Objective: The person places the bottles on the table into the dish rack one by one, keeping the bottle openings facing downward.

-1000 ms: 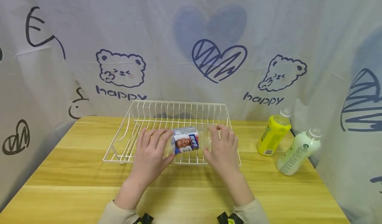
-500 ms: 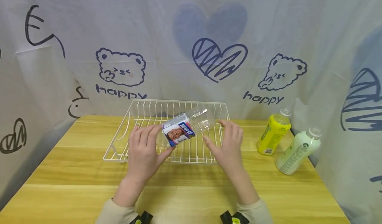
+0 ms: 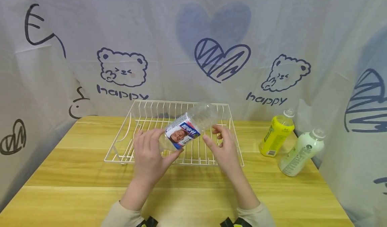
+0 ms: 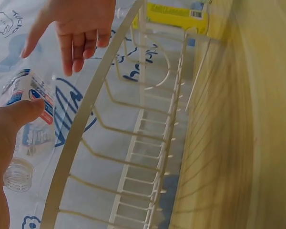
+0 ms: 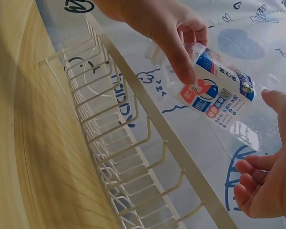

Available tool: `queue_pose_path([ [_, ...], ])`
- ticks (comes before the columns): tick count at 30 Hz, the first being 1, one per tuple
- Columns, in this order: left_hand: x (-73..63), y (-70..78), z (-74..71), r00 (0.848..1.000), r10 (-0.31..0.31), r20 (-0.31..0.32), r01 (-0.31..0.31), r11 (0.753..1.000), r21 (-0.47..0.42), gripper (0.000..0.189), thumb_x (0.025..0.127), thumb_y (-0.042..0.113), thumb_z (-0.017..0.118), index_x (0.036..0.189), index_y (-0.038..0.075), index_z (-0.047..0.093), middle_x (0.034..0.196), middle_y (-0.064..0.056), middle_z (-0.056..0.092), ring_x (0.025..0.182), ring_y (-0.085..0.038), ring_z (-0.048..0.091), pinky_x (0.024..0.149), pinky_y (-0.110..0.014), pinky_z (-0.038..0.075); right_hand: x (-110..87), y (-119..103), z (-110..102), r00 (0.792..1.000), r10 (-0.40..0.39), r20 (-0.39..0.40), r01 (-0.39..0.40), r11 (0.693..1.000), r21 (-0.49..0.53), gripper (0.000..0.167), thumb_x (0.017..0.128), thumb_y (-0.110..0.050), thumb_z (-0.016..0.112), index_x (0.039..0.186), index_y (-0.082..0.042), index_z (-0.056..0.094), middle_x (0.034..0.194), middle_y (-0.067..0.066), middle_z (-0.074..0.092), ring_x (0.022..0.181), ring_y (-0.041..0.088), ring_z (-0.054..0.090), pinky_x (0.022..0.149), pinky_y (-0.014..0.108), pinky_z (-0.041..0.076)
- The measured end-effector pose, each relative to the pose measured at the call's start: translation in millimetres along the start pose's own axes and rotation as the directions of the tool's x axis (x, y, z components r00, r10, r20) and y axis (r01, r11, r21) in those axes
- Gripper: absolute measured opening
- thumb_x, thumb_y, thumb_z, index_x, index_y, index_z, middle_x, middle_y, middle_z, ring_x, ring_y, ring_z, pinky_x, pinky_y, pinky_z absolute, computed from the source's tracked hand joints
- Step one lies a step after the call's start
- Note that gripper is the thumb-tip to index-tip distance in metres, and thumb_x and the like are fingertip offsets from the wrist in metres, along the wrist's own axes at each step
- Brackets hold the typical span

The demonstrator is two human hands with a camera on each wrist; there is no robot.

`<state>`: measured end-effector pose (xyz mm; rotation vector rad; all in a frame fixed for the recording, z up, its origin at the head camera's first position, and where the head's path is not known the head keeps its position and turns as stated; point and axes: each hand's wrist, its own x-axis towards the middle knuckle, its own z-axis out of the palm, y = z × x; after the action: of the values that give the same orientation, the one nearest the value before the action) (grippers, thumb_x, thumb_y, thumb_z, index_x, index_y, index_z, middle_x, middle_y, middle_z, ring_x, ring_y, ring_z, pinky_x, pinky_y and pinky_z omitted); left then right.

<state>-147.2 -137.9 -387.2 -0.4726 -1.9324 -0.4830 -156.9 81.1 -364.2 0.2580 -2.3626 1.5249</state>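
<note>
Blue-and-white bottle label (image 3: 182, 132), white rack (image 4: 78, 131), yellow bottle (image 3: 277, 136), heart-patterned cloth (image 3: 169, 45)

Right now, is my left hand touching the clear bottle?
Touching. The right wrist view shows it: your left hand grips the clear bottle, thumb on one side and fingers curled on the other.

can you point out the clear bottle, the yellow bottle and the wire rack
Clear bottle (image 3: 185, 130): head view, on its printed label.
Yellow bottle (image 3: 276, 136): head view, on the middle of its yellow body.
Wire rack (image 5: 162, 125): right wrist view, on its flat white rim.
</note>
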Motion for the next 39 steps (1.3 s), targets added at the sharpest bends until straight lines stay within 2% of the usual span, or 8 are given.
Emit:
queue_pose_path([
  [7,-4.8,8.0,6.3,1.0,-0.008,0.029,0.01,0.999,-0.049,0.083,0.06,0.046,0.087,0.117,-0.005,0.052,0.104,-0.017,0.06,0.095,-0.032,0.056,0.097,-0.057,0.042,-1.1,-2,1,0.996,0.077,0.032,-0.08,0.992,0.092,0.056,0.087,-0.029,0.067,0.137,-0.006,0.051,0.116,0.012,0.056,0.097,0.02,0.044,0.071,0.023,0.041],
  [12,-9.2,13.2,9.6,0.997,-0.015,0.073,0.02,0.998,-0.062,0.087,0.056,0.046,0.09,0.116,-0.004,0.053,0.104,-0.016,0.06,0.096,-0.031,0.056,0.099,-0.056,0.042,-2.6,-2,4,0.993,0.115,0.017,-0.116,0.983,0.142,0.052,0.087,-0.029,0.068,0.133,-0.009,0.053,0.111,0.01,0.054,0.09,0.017,0.042,0.062,0.021,0.042],
  [18,-12.6,18.6,10.7,0.986,-0.058,0.158,0.069,0.996,-0.062,0.087,0.058,0.048,0.088,0.119,-0.003,0.052,0.107,-0.016,0.06,0.101,-0.032,0.056,0.106,-0.058,0.039,-3.0,0,7,0.996,0.082,-0.027,-0.075,0.975,0.211,0.039,0.086,-0.022,0.07,0.117,-0.006,0.051,0.105,0.008,0.056,0.097,0.018,0.045,0.071,0.021,0.04],
  [23,-13.4,20.6,9.9,0.975,-0.07,0.21,0.081,0.996,-0.042,0.087,0.062,0.053,0.083,0.122,-0.002,0.051,0.112,-0.015,0.059,0.107,-0.032,0.056,0.11,-0.061,0.035,-3.8,2,7,0.997,0.057,-0.056,-0.042,0.968,0.246,0.038,0.085,-0.023,0.069,0.112,-0.006,0.047,0.096,0.004,0.054,0.095,0.015,0.045,0.072,0.02,0.039],
  [27,-12.3,20.2,8.9,0.971,-0.058,0.233,0.067,0.997,-0.028,0.085,0.069,0.063,0.074,0.122,0.0,0.053,0.114,-0.014,0.06,0.108,-0.031,0.055,0.109,-0.06,0.035,-3.7,3,6,0.995,0.029,-0.098,-0.003,0.968,0.251,0.039,0.084,-0.023,0.069,0.11,-0.004,0.047,0.094,0.004,0.053,0.092,0.015,0.045,0.07,0.019,0.04],
  [33,-8.8,12.6,6.5,0.971,-0.034,0.237,0.038,0.999,-0.012,0.086,0.082,0.079,0.047,0.119,0.002,0.057,0.114,-0.014,0.06,0.106,-0.032,0.054,0.101,-0.057,0.042,-1.7,6,2,0.987,0.003,-0.159,0.033,0.974,0.223,0.042,0.082,-0.025,0.069,0.112,-0.005,0.047,0.095,0.005,0.053,0.091,0.016,0.045,0.07,0.021,0.039],
  [39,-2.3,-5.4,-3.6,0.962,-0.081,0.26,0.072,0.997,0.042,0.087,0.086,0.08,0.033,0.119,0.005,0.06,0.115,-0.015,0.061,0.108,-0.035,0.053,0.101,-0.057,0.039,2.1,12,-8,0.972,-0.016,-0.236,0.063,0.979,0.195,0.045,0.079,-0.028,0.069,0.111,-0.004,0.047,0.092,0.001,0.051,0.09,0.015,0.043,0.072,0.027,0.035],
])
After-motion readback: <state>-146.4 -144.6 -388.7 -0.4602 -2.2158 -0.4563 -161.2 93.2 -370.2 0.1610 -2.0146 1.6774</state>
